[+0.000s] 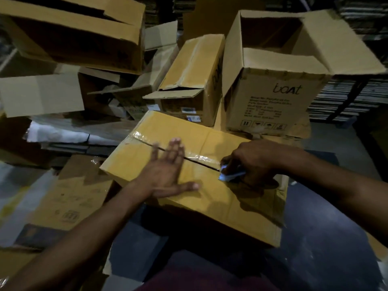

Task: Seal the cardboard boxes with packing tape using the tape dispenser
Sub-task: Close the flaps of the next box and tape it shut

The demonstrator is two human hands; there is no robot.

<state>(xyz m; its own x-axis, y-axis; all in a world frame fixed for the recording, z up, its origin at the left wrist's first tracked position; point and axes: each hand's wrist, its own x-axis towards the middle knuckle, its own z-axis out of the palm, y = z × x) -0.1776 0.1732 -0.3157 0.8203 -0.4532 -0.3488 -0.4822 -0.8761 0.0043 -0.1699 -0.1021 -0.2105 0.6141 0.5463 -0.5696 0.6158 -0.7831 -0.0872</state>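
A closed cardboard box (210, 198) lies in front of me, its two top flaps meeting at a seam. A strip of clear packing tape (199, 158) runs along that seam from the far left edge towards the right. My left hand (168, 173) lies flat on the flaps with fingers spread, pressing across the seam. My right hand (252, 162) grips the tape dispenser (230, 174) at the right end of the tape, low against the box top. Only a pale blue part of the dispenser shows under my fingers.
An open box marked "boat" (273, 97) stands at the back right. A taped box (195, 76) sits behind the one I work on. Several open and flattened boxes (69, 38) pile up at the left. Stacked flat cardboard (344, 99) fills the right background.
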